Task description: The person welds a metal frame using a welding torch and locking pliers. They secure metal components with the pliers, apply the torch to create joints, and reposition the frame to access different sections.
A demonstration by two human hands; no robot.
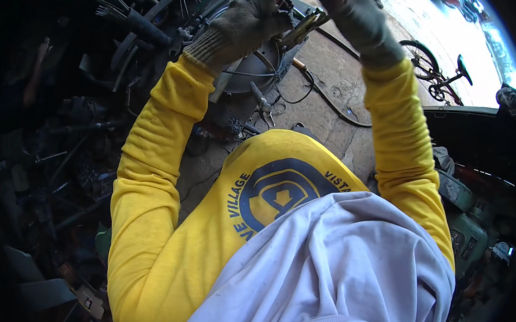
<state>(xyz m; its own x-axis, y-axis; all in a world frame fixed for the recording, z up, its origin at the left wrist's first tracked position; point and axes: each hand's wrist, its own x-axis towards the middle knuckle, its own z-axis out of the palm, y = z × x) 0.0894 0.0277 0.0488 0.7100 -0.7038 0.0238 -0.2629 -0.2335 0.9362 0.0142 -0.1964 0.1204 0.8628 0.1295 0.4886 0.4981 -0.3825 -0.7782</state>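
Observation:
My left hand (243, 29), in a worn grey-brown knit glove, is closed at the top of the view. A narrow metal piece shows at its fingertips, too cut off to name. Across from it, my right hand (349, 19), gloved alike, is smeared by motion, and its fingers run past the upper edge. Between the hands sits a yellowish metal part (305, 29), possibly a tool's jaw or handle. Below my left hand lies a round dark metal plate (245, 75). A grey plier-like tool (262, 103) rests at its lower edge.
A dark hose with a brass end (300, 64) curves over the stone floor (340, 137). Cables and pipes (140, 28) crowd the upper left. Dark metal parts lie along the left. A bicycle (438, 75) lies at the upper right, and a green machine (465, 235) stands at the right.

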